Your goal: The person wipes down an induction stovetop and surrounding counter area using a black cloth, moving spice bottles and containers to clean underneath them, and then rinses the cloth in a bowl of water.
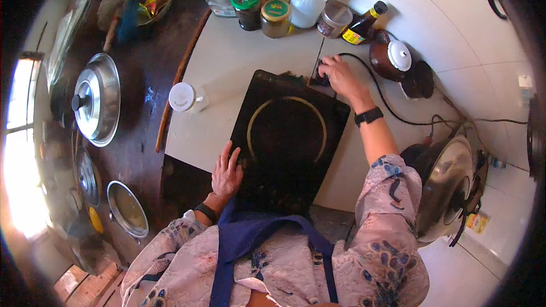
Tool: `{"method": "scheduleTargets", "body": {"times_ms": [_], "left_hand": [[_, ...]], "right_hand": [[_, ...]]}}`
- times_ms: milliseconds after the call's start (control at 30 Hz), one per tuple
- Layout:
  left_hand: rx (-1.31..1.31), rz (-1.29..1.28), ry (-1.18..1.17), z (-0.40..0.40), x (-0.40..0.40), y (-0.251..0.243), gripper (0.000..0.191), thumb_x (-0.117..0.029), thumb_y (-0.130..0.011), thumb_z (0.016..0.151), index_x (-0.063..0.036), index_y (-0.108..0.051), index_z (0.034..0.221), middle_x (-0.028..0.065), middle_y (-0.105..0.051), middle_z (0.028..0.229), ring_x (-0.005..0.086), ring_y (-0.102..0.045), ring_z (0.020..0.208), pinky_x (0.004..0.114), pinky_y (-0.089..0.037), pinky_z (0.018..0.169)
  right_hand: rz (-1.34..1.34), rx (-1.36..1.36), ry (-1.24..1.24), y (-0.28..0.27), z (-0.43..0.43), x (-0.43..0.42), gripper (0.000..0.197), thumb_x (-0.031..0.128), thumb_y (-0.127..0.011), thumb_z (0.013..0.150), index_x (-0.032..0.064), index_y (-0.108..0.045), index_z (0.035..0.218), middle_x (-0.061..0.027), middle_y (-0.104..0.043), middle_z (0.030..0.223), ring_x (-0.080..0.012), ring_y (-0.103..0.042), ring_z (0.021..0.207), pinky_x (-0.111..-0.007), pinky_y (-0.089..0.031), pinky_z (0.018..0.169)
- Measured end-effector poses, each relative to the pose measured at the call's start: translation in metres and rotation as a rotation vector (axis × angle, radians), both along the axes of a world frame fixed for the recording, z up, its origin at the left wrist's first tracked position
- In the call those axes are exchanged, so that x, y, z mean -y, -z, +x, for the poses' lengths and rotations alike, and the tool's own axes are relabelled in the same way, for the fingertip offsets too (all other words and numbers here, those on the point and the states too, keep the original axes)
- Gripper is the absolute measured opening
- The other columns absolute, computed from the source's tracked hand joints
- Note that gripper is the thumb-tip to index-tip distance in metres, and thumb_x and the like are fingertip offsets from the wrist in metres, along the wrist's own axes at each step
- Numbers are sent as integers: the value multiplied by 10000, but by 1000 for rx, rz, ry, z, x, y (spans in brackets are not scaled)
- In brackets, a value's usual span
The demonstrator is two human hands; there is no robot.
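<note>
A black induction cooktop (286, 132) with a pale ring on its top lies tilted on the white counter before me. My left hand (227, 170) rests against its left edge, fingers a little apart. Beyond the cooktop's far right corner, my right hand (339, 74) reaches down with its fingers curled on a small dark item (320, 77). What that item is cannot be made out, since the fingers partly cover it. Close to this hand a black power cord (381, 94) curves away to the right.
Several jars and bottles, among them a white plastic jug (310, 6) and a dark sauce bottle (363, 25), line the wall. A white-lidded container (182, 97) stands left. At right are a brown lidded pot (386, 55) and a large lidded pan (445, 192); a lidded wok (100, 98) sits far left.
</note>
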State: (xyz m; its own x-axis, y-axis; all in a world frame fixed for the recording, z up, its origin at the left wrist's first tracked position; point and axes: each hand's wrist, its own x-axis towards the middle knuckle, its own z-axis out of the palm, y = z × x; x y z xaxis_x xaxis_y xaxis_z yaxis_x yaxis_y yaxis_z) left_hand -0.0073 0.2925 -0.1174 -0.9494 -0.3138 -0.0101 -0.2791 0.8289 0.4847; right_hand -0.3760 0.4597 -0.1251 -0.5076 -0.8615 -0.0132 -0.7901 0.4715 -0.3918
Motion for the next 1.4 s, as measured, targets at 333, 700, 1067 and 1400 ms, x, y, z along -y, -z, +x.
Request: {"method": "scheduleTargets", "body": {"times_ms": [333,700,1067,1400], "left_hand": [[2,39,0,-1,-1,2,505,-62,-519,712,-89,-397,1201,128,-299,1326,336,-433,1061,415,-417,831],[-22,1,18,-3,-2,2,498,-71,-515,727,-81,-392,1210,150,-316,1311,349,-426,1069,414,-410,846],[-25,17,21,1,0,0,493,-67,-506,732,-65,-391,1212,155,-306,1316,347,-419,1073,413,-396,860],[-36,28,16,0,-1,-3,484,-85,-500,748,-84,-385,1218,149,-300,1322,351,-434,1030,417,-402,837]], "right_hand": [[-439,21,810,-7,44,-109,207,-62,-526,657,49,-561,828,-126,-508,954,-319,-488,882,-403,-386,776],[-43,-65,864,69,18,-114,508,95,-543,767,193,-385,1240,-266,-357,1208,-407,-356,1114,-428,-297,948],[-133,212,246,36,5,-53,289,-2,-561,708,100,-529,976,-127,-434,1212,-343,-352,1157,-398,-327,948],[-82,232,582,24,111,-173,253,-111,-568,598,56,-546,787,-144,-430,1169,-352,-370,1124,-390,-365,888]]}}
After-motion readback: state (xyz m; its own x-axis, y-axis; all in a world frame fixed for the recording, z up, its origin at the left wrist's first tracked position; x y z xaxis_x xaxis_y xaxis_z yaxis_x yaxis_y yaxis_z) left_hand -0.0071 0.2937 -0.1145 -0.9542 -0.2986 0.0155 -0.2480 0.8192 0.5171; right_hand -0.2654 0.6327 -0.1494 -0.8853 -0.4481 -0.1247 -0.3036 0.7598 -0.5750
